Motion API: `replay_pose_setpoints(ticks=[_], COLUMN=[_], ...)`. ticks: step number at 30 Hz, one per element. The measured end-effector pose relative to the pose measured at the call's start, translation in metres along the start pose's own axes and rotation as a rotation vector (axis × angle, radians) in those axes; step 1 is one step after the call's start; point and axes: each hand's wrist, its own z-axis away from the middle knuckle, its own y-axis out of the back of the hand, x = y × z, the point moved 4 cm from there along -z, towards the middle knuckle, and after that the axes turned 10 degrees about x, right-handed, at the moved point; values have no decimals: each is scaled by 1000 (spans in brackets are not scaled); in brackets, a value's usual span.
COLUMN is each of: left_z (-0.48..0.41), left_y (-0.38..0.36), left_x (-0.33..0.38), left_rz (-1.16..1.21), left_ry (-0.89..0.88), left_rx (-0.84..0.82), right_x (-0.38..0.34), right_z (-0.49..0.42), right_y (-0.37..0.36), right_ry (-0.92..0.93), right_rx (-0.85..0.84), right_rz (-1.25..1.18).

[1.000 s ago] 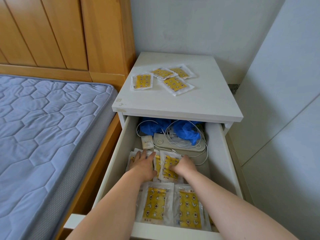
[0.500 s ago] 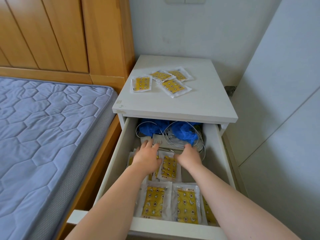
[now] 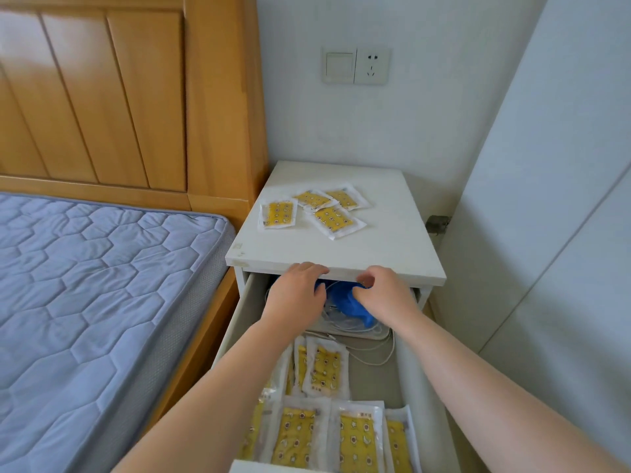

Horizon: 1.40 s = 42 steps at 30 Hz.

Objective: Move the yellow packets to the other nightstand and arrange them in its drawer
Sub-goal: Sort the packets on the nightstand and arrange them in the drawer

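Seemingly making room, the right hand [image 3: 379,295] pinches the blue cloth [image 3: 345,302] at the drawer's [image 3: 413,377] back edge; the left hand's [image 3: 297,295] grip is hidden. Yellow packets [image 3: 355,435] line the drawer's front edge, and four more lie on the nightstand [image 3: 392,247].

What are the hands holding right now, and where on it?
The right hand appears to pinch the blue material at its upper edge. The left hand lies beside it; its grip cannot be told.
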Motion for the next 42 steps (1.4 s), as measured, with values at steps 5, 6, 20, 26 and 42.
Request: replay_pose_setpoints(ticks=[5,6,20,26,42], left_z=[-35,-42,-102,-96,-103], left_y=[17,14,-32,-15,-21], left_x=[-14,-21,-80,-84,-88], left_rz=[34,26,-406,-14,-214], left_ry=[84,123,248,396,417], left_rx=[147,137,-179,286,185], right_x=[-20,-20,-8,-3,-3], right_z=[-35,-43,-118,-119,-116], right_y=[13,10,-40,-39,-35], right_ry=[100,92,197,205,163], right_rx=[117,108,6,140,265], right_rz=[-68,-70,226,87,106])
